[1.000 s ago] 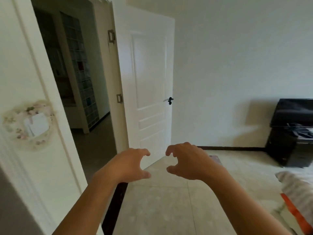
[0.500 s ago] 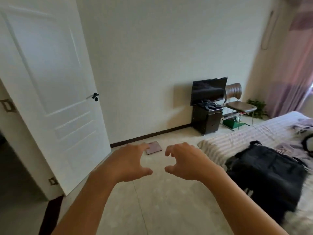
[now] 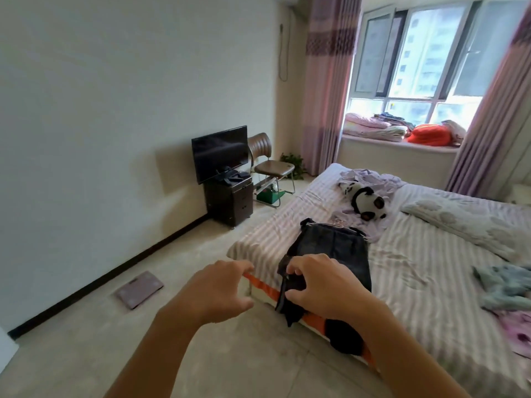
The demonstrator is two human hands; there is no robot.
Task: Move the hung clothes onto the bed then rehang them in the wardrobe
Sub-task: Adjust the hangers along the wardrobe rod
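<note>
Hovering empty, curled fingers apart: left hand [image 3: 218,291], right hand [image 3: 319,285]; dark garment [image 3: 333,254] on striped bed [image 3: 416,259].

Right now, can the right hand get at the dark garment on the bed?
Probably yes. The right hand hangs just in front of the dark garment at the bed's near corner; nothing lies between. Fingers curled, holding nothing.

Pale wall [image 3: 115,81], tiled floor [image 3: 86,354], television [image 3: 219,152], brown chair [image 3: 268,159], sunlit window [image 3: 425,53], pink curtains [image 3: 327,81]
</note>
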